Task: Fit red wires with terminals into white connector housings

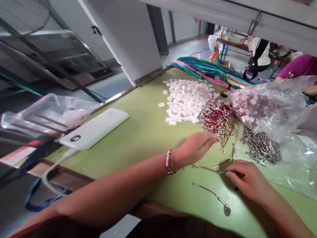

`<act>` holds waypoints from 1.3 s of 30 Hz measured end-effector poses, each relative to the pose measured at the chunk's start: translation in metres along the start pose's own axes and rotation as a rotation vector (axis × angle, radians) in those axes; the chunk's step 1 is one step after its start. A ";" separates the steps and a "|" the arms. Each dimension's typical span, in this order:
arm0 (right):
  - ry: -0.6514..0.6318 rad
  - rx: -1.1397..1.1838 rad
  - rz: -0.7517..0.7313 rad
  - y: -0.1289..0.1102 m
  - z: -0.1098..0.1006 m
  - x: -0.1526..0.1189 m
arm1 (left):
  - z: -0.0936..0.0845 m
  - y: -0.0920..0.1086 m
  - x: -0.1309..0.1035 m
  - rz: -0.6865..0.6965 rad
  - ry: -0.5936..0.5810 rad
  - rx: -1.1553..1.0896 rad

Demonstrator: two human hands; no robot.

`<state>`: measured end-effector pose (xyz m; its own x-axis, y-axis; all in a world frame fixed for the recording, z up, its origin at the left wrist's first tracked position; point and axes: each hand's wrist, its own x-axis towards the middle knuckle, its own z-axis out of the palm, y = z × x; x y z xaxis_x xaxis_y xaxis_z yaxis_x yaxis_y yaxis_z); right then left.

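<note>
My left hand (198, 147) reaches to the near edge of a heap of short red wires (219, 115) with metal terminals on their ends. Its fingers stretch out at the heap, with nothing visible gripped in them. My right hand (250, 178) pinches a short wire (210, 169), whose terminal end points left above the green tabletop. Just behind that wire lie a few loose red wires (224, 162). Nearer me rests a wire with a metal piece and a round tab (224, 203) on one end.
White plastic connector housings (188, 100) are heaped behind the wires. At right are a clear bag of housings (262, 102) and a pile of small metal parts (261, 147) on plastic. A white power bank (95, 129) lies left; coloured cable bundles (205, 71) lie behind.
</note>
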<state>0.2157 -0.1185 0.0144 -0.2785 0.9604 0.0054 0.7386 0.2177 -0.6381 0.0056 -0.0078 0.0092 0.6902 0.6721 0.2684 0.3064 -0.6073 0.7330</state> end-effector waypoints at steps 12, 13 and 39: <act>0.338 -0.801 0.245 0.067 -0.016 0.039 | 0.014 0.002 0.002 -0.299 -0.213 -0.360; 0.343 -0.811 0.212 0.068 -0.015 0.038 | 0.016 0.001 0.002 -0.341 -0.201 -0.390; 0.138 0.140 0.098 -0.005 0.017 0.016 | 0.017 -0.002 -0.011 0.286 -0.348 0.417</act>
<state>0.1971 -0.1068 0.0042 -0.1161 0.9925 0.0370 0.6629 0.1052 -0.7413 0.0085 -0.0214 -0.0060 0.9349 0.3231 0.1469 0.2597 -0.9049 0.3371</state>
